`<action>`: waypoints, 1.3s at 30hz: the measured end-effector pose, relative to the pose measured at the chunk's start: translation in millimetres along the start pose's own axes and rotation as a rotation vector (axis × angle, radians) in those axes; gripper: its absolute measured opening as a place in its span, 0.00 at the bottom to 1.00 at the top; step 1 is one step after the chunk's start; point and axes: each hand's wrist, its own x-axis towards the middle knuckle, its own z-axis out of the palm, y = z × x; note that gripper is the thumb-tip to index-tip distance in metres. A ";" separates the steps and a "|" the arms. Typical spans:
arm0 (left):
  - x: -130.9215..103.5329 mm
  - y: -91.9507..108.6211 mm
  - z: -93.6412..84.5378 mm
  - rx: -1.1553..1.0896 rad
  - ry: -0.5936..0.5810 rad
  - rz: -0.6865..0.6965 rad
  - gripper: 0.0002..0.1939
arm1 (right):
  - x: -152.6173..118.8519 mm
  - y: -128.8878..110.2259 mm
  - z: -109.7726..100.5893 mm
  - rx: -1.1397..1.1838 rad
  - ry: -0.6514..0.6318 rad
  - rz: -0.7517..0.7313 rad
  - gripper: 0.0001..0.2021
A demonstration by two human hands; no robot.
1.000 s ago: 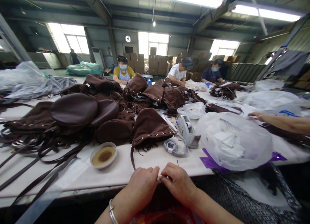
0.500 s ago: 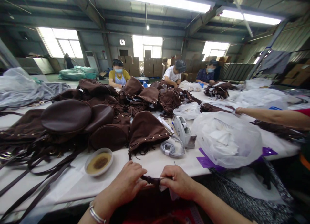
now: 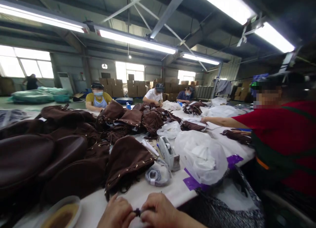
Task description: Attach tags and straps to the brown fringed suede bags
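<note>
At the lower edge of the view, my left hand [image 3: 118, 212] pinches a dark brown strap [image 3: 137, 212]. My right hand [image 3: 160, 209] has its fingers closed on the same strap, close beside the left. Only a short piece shows between them; the rest is hidden by my fingers and the frame edge. Just beyond my hands lies a brown drawstring bag [image 3: 129, 159] with gold eyelets. To the left, partly cut off, is a pale bowl [image 3: 76, 206] with yellowish-brown contents.
Several brown bags [image 3: 66, 122] are heaped on the left. A tape dispenser [image 3: 168, 152], a bagged coil [image 3: 155, 176] and a stuffed white plastic bag [image 3: 201, 155] lie ahead. At right, a person in red [image 3: 283, 136] reaches over the table; three masked people work across it.
The view has swung right and tilted up, bringing the person in red into sight. My hands now sit lower in the picture and closer together, still on the strap.
</note>
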 end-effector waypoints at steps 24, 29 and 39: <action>-8.0 36.7 -16.8 -0.197 -0.097 -0.209 0.09 | -3.1 -21.2 -7.2 -0.022 -0.207 -0.018 0.06; -5.4 40.2 -14.9 -0.172 -0.138 -0.219 0.10 | 6.5 -24.0 0.4 -0.054 -0.188 -0.002 0.07; -36.3 6.6 -28.0 -0.068 0.044 -0.282 0.15 | 7.7 -17.1 9.6 0.095 -0.200 0.211 0.07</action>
